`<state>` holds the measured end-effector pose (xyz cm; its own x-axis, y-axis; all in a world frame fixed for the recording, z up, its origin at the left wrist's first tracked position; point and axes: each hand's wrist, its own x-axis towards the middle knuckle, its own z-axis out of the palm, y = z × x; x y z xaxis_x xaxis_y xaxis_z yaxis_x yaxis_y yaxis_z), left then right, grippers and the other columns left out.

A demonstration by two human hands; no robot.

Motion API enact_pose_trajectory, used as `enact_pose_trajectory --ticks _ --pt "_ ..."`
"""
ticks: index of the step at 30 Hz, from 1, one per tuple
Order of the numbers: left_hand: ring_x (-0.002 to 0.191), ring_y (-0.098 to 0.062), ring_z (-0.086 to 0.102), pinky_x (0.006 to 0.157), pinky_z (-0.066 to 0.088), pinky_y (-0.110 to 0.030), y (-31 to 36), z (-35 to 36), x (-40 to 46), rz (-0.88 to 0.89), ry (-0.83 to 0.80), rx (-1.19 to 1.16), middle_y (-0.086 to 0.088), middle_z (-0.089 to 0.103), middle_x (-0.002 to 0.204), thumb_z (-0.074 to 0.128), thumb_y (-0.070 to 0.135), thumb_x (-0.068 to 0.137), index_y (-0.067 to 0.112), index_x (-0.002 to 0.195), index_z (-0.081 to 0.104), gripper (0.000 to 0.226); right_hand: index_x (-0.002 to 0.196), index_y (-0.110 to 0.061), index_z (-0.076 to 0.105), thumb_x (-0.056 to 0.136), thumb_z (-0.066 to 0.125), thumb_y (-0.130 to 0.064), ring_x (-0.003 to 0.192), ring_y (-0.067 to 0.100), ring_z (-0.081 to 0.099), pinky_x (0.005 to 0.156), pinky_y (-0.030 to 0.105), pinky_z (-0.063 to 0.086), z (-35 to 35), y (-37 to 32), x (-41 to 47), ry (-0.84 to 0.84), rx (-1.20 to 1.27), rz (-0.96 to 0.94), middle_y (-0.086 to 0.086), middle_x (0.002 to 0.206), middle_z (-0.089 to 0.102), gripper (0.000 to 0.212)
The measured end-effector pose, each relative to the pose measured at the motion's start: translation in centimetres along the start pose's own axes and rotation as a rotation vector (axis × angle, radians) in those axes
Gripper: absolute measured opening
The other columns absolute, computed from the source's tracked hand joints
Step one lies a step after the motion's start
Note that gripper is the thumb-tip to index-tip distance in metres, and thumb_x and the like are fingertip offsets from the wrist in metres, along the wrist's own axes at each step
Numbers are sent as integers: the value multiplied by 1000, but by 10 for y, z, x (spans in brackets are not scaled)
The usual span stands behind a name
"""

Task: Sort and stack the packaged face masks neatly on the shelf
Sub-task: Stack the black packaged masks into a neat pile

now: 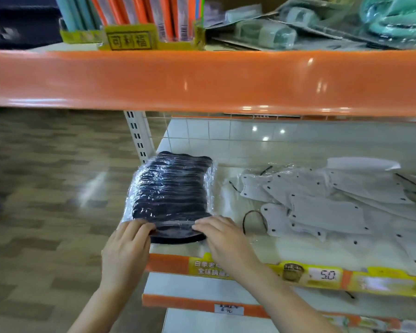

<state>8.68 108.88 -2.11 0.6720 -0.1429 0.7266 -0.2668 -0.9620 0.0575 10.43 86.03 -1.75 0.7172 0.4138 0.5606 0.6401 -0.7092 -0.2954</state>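
Black face masks [171, 191], a stack wrapped in clear plastic, lie at the left end of the white shelf [226, 150]. Both hands hold its near edge: the left hand [126, 248] pinches the left corner with curled fingers, the right hand [222, 234] curls over the right corner. Loose white face masks [322, 200] lie spread just beside it. A yellow price strip [327, 276] on the shelf edge reads "5.0".
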Motion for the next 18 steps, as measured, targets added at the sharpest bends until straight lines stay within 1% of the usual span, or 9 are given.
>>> enact_pose_trajectory --ticks 2,5,8,10,11,12,14,17,18 --pt "81 -22 52 65 36 -31 -8 3 -8 7 -85 -50 -2 64 86 49 11 76 11 83 68 20 100 -17 71 65 60 0 97 13 59 81 28 53 8 -3 -1 -14 -14 13 -7 104 68 41" --pt "87 -18 55 68 38 -26 -15 8 -14 16 -195 -138 1 64 92 46 17 77 13 85 68 24 98 -20 72 63 58 -2 96 12 61 81 27 52 16 -4 -2 -42 -50 49 -9 103 69 41" --pt "94 -16 57 73 46 -26 -22 12 -13 -10 -248 -178 1 65 99 45 17 79 13 87 70 27 97 -21 73 62 66 -6 96 12 63 84 27 52 25 -4 -2 -76 -82 94 -9 104 69 38" --pt "96 -19 60 70 52 -30 -25 14 -10 -32 -271 -162 0 67 101 45 15 79 14 87 72 28 98 -23 74 68 72 -13 98 10 63 86 27 51 30 -7 -1 -95 -119 117 -10 106 69 32" --pt "97 -21 62 69 54 -31 -27 15 -9 -45 -285 -149 0 67 101 45 13 77 14 87 72 29 98 -25 74 75 67 -19 98 8 62 87 26 51 31 -9 -1 -94 -135 124 -11 106 68 25" --pt "97 -22 63 69 54 -33 -28 16 -8 -61 -302 -139 0 68 102 46 10 74 15 87 72 30 98 -26 74 82 57 -25 98 7 62 87 24 51 32 -12 0 -95 -135 140 -12 106 68 23" --pt "96 -23 64 68 54 -35 -30 18 -8 -105 -331 -134 1 67 103 46 6 68 15 87 72 33 98 -26 73 88 43 -35 100 6 61 87 23 50 30 -18 1 -116 -120 163 -13 107 68 33" --pt "90 -23 63 62 52 -33 -31 18 -6 -146 -370 -133 2 67 101 51 -3 54 14 83 71 39 105 -22 72 91 40 -38 108 7 57 91 23 49 30 -19 -1 -163 -107 163 -10 114 65 38" --pt "88 -23 63 60 51 -32 -31 17 -4 -148 -389 -128 3 67 100 56 -6 52 15 82 70 40 108 -21 71 92 39 -37 110 8 56 93 23 48 30 -18 -1 -177 -95 167 -9 117 64 39"
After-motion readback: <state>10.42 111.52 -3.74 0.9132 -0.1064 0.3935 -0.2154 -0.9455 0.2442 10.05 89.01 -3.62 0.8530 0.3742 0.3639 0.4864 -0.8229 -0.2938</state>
